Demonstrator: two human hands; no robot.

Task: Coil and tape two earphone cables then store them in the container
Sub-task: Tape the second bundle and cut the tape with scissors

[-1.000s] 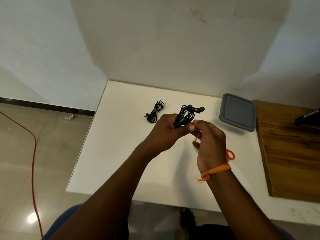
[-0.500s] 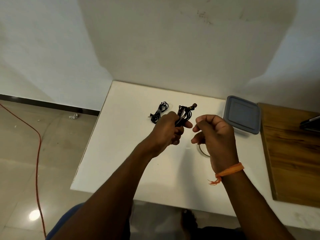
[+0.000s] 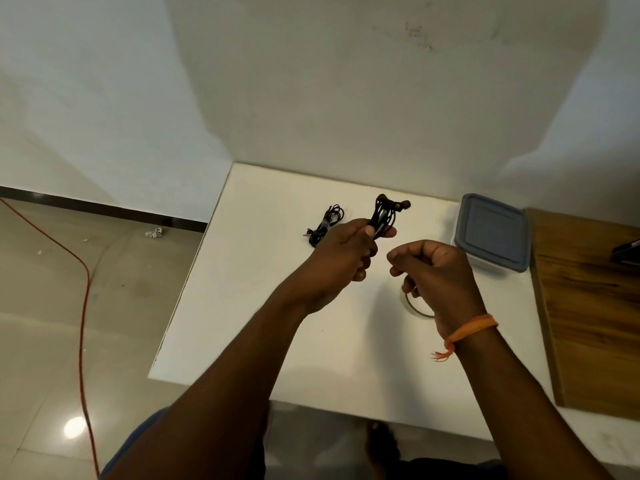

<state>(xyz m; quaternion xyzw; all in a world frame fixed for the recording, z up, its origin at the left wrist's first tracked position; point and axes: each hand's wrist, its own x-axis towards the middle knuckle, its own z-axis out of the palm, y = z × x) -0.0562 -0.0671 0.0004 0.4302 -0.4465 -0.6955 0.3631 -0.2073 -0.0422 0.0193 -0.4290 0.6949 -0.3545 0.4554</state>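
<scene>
Head view: left hand [image 3: 341, 256] grips a coiled earphone cable [image 3: 383, 216] above the counter [image 3: 263, 306]. Right hand [image 3: 436, 271] is curled; contents indiscernible. Second coil [image 3: 325, 225] lies left; lidded container [image 3: 491, 232] right.

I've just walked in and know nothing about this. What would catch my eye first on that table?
Two bare hands above the white table: the left hand grips a coiled black earphone cable, while the right hand, an orange thread at its wrist, is curled just beside it. A second coiled earphone lies on the table behind the left hand, and a lidded grey container sits to the right.
</scene>
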